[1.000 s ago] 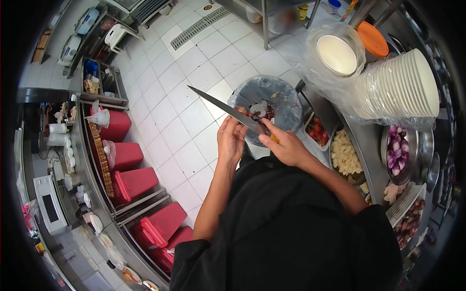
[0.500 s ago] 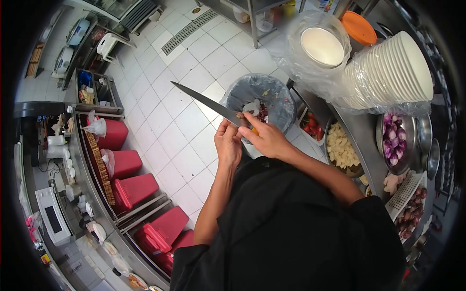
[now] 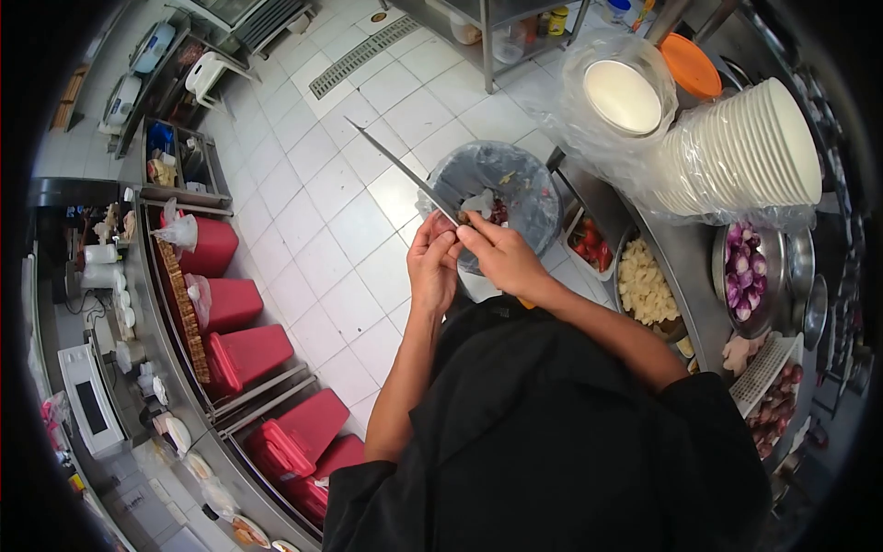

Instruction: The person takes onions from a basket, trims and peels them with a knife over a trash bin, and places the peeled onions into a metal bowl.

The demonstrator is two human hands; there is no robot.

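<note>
My right hand is closed round the handle end of a long knife, whose blade points up and to the left. Pinched in my left hand is a small reddish onion, against the blade near its handle. Both hands are close together above the near rim of a bin lined with a grey bag, where dark red peelings and a whitish piece lie. The knife's handle is mostly hidden by my right hand.
At right, a metal counter bears stacked white bowls, a bowl of peeled purple onions, and unpeeled onions by a white basket. Pale chopped pieces and red vegetables sit nearer. Red bins stand at left.
The blade has turned edge-on and points more steeply upward. My right fingers have drawn in beside the left ones at the small onion. The view has shifted slightly.
</note>
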